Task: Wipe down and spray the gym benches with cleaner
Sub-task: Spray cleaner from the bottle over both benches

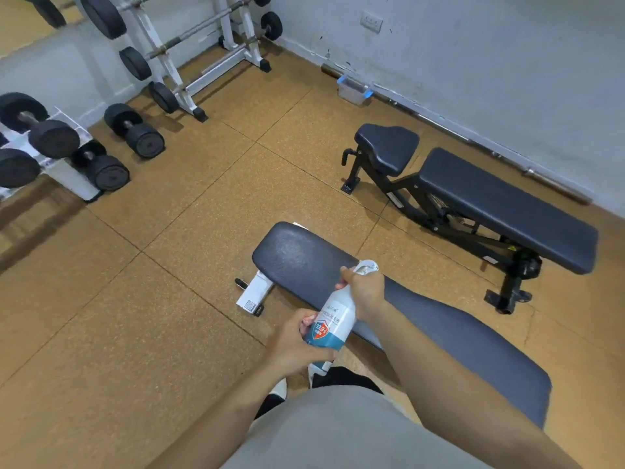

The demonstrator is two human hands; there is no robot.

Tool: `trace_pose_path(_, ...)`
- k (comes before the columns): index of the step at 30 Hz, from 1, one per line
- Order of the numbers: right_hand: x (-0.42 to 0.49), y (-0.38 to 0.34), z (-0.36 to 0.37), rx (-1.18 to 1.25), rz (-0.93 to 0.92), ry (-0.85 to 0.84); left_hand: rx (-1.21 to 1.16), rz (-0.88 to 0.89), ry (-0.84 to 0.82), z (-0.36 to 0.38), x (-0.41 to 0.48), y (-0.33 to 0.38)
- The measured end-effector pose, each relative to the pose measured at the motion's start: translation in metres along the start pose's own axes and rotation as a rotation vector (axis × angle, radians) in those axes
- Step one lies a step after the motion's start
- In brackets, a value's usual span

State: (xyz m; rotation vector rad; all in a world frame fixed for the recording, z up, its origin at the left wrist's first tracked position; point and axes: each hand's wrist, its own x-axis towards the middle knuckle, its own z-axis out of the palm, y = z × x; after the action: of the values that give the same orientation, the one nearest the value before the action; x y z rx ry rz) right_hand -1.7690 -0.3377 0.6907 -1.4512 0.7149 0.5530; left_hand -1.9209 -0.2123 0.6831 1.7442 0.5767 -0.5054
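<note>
Spray bottle (333, 319) | right hand (365, 289) fingers wrapped round neck | left hand (297, 343) fingers curled round base

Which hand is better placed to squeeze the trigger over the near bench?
The right hand: it grips the bottle neck at the trigger above the bench; left hand holds its base.

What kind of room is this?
Most likely a small gym or weight room. A padded flat bench and an adjustable bench are in view, black dumbbells sit at the left, and barbells rest on a white rack.
</note>
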Motion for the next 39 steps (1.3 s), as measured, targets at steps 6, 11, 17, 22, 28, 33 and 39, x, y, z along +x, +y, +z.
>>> trace_pose_path(6, -0.037, 0.028, -0.020, 0.150, -0.039, 0.105, 0.128, 0.031, -0.196, -0.011, -0.011, -0.013)
trace_pose_path(11, -0.060, 0.054, -0.042, 0.185, -0.033, 0.242, 0.212, 0.075, -0.272, -0.002, -0.030, -0.024)
trace_pose_path(17, -0.081, 0.074, -0.096, 0.292, -0.044, 0.338, 0.305, 0.116, -0.356, 0.032, -0.045, -0.018)
trace_pose_path(22, -0.084, 0.084, -0.151, 0.350, -0.061, 0.398, 0.399, 0.156, -0.394, 0.081, -0.050, -0.010)
trace_pose_path(28, -0.086, 0.095, -0.249, 0.435, -0.062, 0.405, 0.440, 0.150, -0.461, 0.169, -0.073, 0.012)
trace_pose_path(33, -0.090, 0.115, -0.336, 0.506, -0.024, 0.458, 0.476, 0.120, -0.506, 0.249, -0.087, 0.018)
trace_pose_path(39, -0.093, 0.128, -0.433, 0.617, -0.011, 0.523, 0.548, 0.118, -0.576, 0.338, -0.098, 0.036)
